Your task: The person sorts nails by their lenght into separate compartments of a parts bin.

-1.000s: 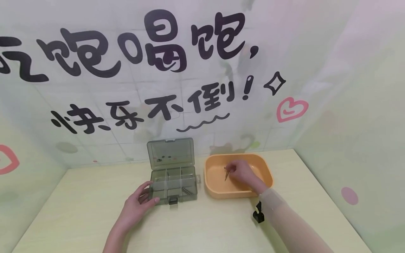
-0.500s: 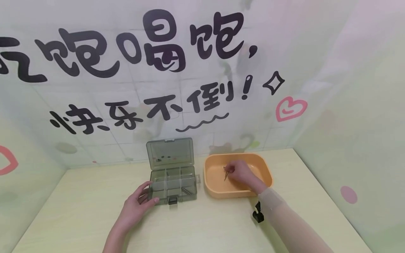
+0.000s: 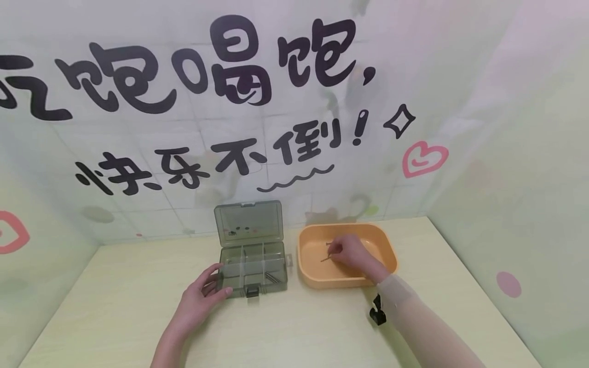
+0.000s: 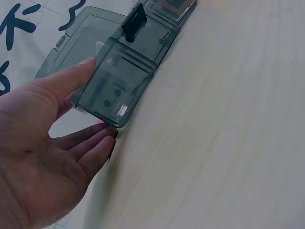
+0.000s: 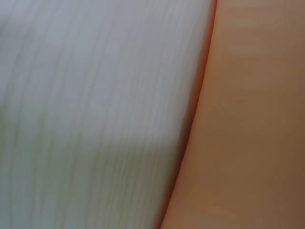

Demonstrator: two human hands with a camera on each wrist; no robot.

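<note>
My left hand (image 3: 199,296) holds the left end of a grey see-through compartment box (image 3: 252,267), its thumb on the front edge and a finger at the far corner. In the left wrist view the thumb (image 4: 71,78) lies against the box wall (image 4: 116,90), with the other fingers by the end. The box lid (image 3: 248,223) stands raised. Several thin dark screws (image 3: 273,277) lie in its front right compartment. Over the orange tray (image 3: 317,279), my right hand (image 3: 349,250) pinches a thin screw (image 3: 326,258). Another small screw (image 3: 329,244) shows beside its fingertips.
The tray stands just right of the box on a pale wooden table (image 3: 294,332). A black clip-like piece (image 3: 378,313) sits below the right wrist. A printed wall (image 3: 294,204) rises close behind. In the right wrist view, only the tray's side (image 5: 248,119) and tabletop (image 5: 95,95) appear.
The screw in my right hand has tilted from steep to nearly level, pointing left. The small screw by the fingertips shows more now. My left hand and the box stay put.
</note>
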